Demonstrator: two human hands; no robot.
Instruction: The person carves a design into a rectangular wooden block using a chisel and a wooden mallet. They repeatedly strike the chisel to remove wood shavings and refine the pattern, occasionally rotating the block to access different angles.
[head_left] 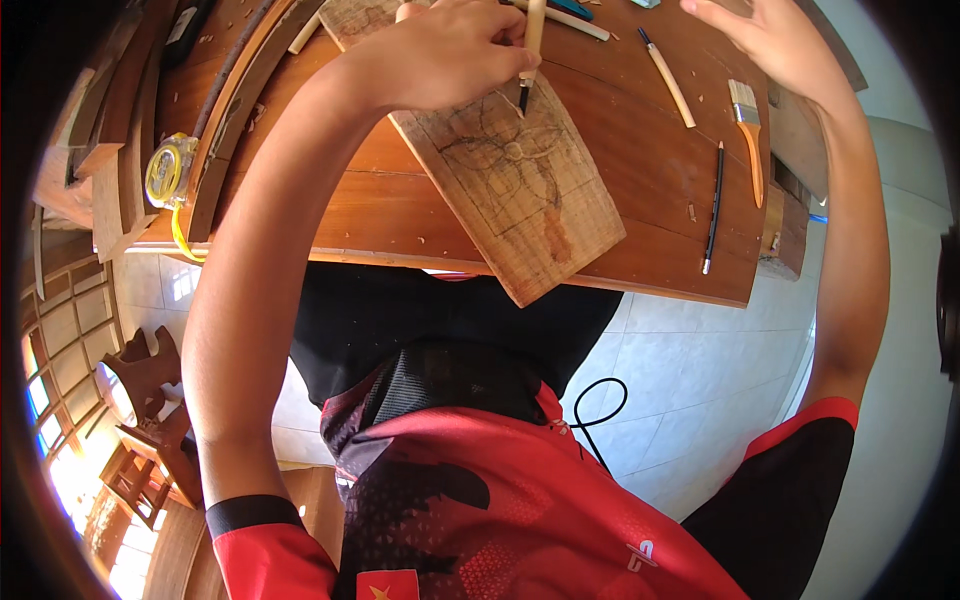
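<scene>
My left hand (455,55) is closed around the pale wooden handle of a carving chisel (535,25). The chisel stands nearly upright, its dark blade pointing down at a wooden board (500,260). Pencilled on that board is a flower drawing (515,152), partly darkened, with ruled lines around it. The board lies slantwise, and its near end juts past the table edge. At the top right my right hand (775,35) is raised with its thumb stretched out to the left. The frame's upper edge cuts off its other fingers, and I see nothing held in it.
Another pale-handled tool (668,85), a flat paintbrush (748,140) and a black pencil (715,210) lie on the brown table (380,225) to the right. A yellow tape measure (170,172) sits at left, beside curved wooden pieces (235,110). Wood chips are scattered about.
</scene>
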